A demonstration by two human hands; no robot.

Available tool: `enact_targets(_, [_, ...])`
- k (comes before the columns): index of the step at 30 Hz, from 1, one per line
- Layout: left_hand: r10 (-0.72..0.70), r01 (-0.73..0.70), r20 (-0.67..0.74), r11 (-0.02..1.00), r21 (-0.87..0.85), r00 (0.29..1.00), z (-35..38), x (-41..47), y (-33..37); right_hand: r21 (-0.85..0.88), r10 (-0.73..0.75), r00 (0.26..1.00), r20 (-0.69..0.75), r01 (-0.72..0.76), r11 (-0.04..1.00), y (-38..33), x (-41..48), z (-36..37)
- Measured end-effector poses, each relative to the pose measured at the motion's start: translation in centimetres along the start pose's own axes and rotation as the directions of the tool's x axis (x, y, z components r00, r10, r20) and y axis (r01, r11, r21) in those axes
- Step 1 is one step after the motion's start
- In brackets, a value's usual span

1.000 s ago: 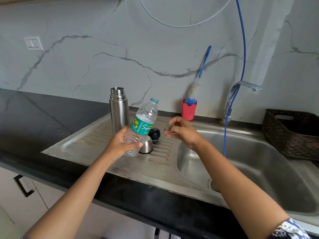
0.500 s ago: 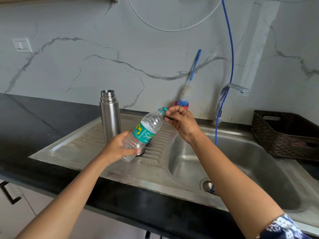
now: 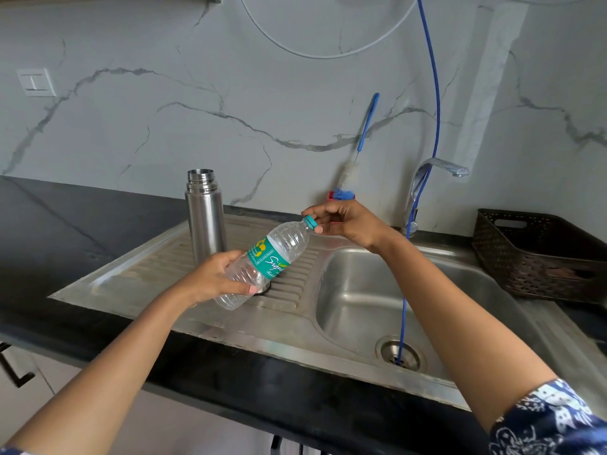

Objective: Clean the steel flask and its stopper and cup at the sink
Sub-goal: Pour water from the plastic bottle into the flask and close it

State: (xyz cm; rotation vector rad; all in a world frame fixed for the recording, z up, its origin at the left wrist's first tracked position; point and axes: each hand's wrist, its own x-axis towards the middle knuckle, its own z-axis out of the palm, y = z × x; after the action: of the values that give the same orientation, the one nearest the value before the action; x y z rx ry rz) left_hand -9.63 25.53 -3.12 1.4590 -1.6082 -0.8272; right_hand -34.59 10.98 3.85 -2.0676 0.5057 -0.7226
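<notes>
The steel flask (image 3: 206,224) stands upright and uncapped on the ribbed drainboard (image 3: 147,270) of the sink. It is a slim brushed-metal cylinder with a narrower threaded neck and an open mouth, set toward the back of the board near the wall. No hand touches it.

Just in front of it and to its right, the left hand (image 3: 213,277) wraps around the lower body of a clear plastic bottle (image 3: 289,238), thumb on top and fingers curled beneath. The bottle is thin-walled, ridged and looks empty. It is tilted with its base low by the drainboard and its neck raised to the right, and a green label bands its middle. The right hand (image 3: 348,224) meets the neck, pinching the small teal cap (image 3: 309,222) between thumb and bent fingers.

To the right, the drainboard drops into a rounded stainless basin (image 3: 361,290) with a dull, water-marked sheen and a round drain (image 3: 399,353). A thin blue hose (image 3: 435,93) hangs down the wall, passes the curved metal tap (image 3: 437,169) and ends at the drain. A blue-handled bottle brush (image 3: 364,133) with white bristles leans against the wall in a red holder (image 3: 331,194).

A dark woven basket (image 3: 538,254) sits to the right of the sink. The counter (image 3: 65,224) is glossy black. The wall (image 3: 164,77) is pale grey-veined marble and carries a white switch (image 3: 35,82). A blue-and-white patterned sleeve (image 3: 558,418) covers the right upper arm.
</notes>
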Motion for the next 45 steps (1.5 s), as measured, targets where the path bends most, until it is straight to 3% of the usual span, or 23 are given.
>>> enact_targets(9, [-0.053,0.054,0.078,0.998,-0.015,0.996,-0.2,-0.2,-0.1,-0.107,0.024,0.999,0.042,-0.019,0.994,0.4,-0.7,0.1])
enact_targets(16, [0.017,-0.017,0.001,1.0,0.015,1.0,0.8,0.1,0.2,-0.455,0.133,0.99,-0.049,-0.141,0.879,-1.1,-1.1,1.4])
enact_targets(18, [0.021,-0.022,0.012,1.0,0.007,1.0,0.7,0.1,0.1,-0.589,0.031,0.999,-0.028,-0.042,0.807,-1.1,-1.2,1.9])
enact_targets(21, [-0.034,0.036,0.099,0.999,-0.024,0.995,0.1,0.0,0.1,-0.765,-0.242,0.97,-0.011,0.148,0.626,-0.4,-1.7,2.1])
enact_targets(23, [-0.063,0.068,0.128,0.997,-0.036,0.99,-0.1,-0.1,0.2,-0.799,-0.328,0.942,-0.067,0.147,0.583,0.2,-1.7,2.3])
enact_targets(25, [-0.051,0.051,0.098,0.999,0.001,0.994,0.1,-0.1,0.6,-0.729,-0.28,0.941,-0.191,0.055,0.682,0.2,-1.6,2.8])
enact_targets(29, [0.046,-0.032,-0.09,0.987,0.157,0.995,1.1,-0.3,1.1,-0.501,-0.001,0.939,-0.343,-0.182,0.846,-0.2,-0.7,3.3])
enact_targets(33, [0.174,-0.086,-0.278,0.949,0.303,0.945,2.6,-0.6,0.8,-0.424,0.111,0.915,-0.388,-0.284,0.86,-1.2,-0.3,3.5])
enact_targets(37, [0.2,-0.071,-0.34,0.931,0.357,0.919,3.2,-0.6,0.1,-0.427,0.179,0.887,-0.426,-0.371,0.825,-2.1,0.2,3.7])
enact_targets(39, [0.159,-0.054,-0.333,0.951,0.305,0.929,3.2,-0.6,0.4,-0.328,0.194,0.88,-0.433,-0.355,0.875,-2.2,0.4,3.8])
enact_targets(42, [0.048,-0.023,-0.323,0.996,0.08,0.945,3.0,-0.2,1.2,0.073,0.283,0.892,-0.352,-0.276,0.959,-2.6,-0.4,4.3])
enact_targets(45, [0.012,-0.014,-0.308,1.0,-0.006,0.951,2.8,0.2,1.4,0.251,0.274,0.957,-0.091,-0.245,0.936,-1.8,-1.1,5.2])
